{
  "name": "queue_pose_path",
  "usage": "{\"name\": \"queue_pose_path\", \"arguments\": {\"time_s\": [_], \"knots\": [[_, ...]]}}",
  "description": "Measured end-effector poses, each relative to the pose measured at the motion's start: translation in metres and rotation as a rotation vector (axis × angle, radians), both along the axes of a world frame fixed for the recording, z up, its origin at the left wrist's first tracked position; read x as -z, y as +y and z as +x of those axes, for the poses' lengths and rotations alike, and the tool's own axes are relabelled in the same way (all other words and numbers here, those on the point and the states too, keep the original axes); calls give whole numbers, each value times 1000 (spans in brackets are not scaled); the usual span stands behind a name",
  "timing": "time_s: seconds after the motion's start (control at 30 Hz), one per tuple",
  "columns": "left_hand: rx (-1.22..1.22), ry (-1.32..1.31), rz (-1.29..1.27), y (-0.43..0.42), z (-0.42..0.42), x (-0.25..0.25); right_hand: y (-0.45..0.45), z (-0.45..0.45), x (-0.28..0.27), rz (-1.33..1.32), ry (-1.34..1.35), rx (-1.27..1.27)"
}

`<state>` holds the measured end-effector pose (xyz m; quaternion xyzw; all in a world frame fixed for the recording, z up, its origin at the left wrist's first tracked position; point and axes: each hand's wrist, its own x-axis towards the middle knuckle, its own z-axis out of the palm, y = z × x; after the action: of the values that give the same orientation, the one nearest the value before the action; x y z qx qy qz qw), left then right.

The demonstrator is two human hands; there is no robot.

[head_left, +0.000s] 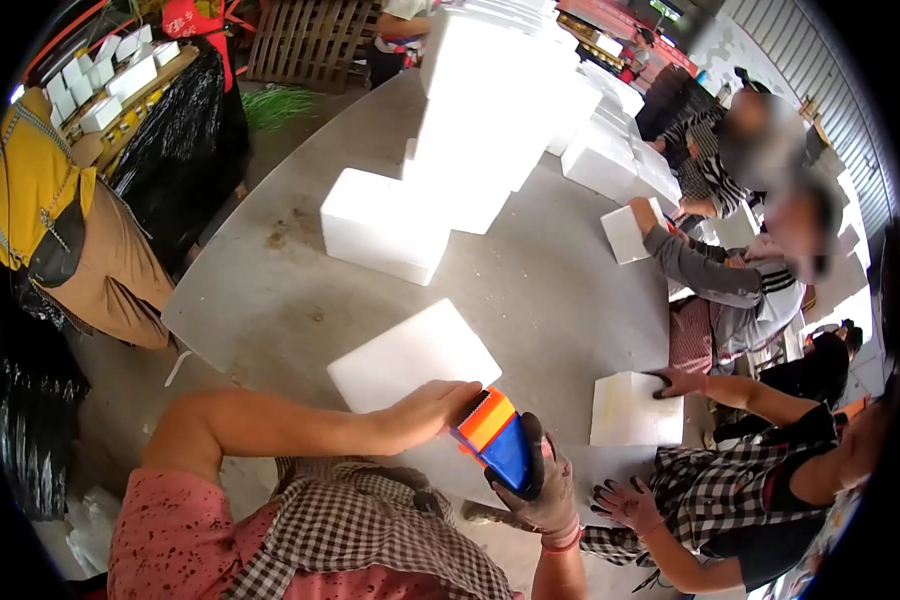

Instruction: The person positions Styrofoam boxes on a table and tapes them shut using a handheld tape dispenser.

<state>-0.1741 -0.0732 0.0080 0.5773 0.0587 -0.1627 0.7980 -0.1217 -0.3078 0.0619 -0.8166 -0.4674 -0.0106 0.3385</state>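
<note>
Near the table's front edge, my right hand (550, 485), in a dark glove, grips a blue and orange tape dispenser (498, 440) by its blue body. My bare left hand (435, 412) touches the dispenser's orange end with its fingertips; the fingers are pressed together, and whether they hold tape is too small to tell. Just behind my left hand, a white foam box (415, 358) lies on the grey table (280, 310). Another white foam box (385, 225) stands farther back, beside a tall stack of white boxes (480, 130).
At the right, a co-worker's gloved hand (682, 382) rests on a white box (637, 410). Farther back right, another person holds a small white box (626, 235). More white boxes (620, 155) stand behind. A person in yellow (30, 190) is at the left by black plastic wrap (185, 130).
</note>
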Motion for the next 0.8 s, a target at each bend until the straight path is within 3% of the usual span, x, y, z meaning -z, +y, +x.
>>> {"name": "queue_pose_path", "arguments": {"time_s": [0.03,0.1,0.23,0.33,0.4,0.53,0.6,0.7,0.77,0.8], "knots": [[-92,-211,141,11,1,8,12,-3,-3,-6,-5,-9],[-200,-370,429,52,7,16,26,-13,-11,-3,-25,-33],[-198,-135,926,159,29,35,2,-11,6,-150,-146,-15],[-215,-216,1069,182,16,42,-19,-8,28,-163,-222,-75],[-335,-249,1005,172,0,25,-23,4,24,-252,-220,-73],[-500,-202,773,131,-71,-40,-19,73,-8,-461,-585,-109],[-561,-215,744,105,-97,-31,-23,89,-10,-581,-642,-130],[-800,-78,573,71,-117,-1,-42,72,8,-461,-244,-65],[-913,-62,530,53,-123,10,-40,147,26,-848,-1137,-267],[-946,-31,518,44,-125,14,-12,172,9,-758,-865,-318]]}}
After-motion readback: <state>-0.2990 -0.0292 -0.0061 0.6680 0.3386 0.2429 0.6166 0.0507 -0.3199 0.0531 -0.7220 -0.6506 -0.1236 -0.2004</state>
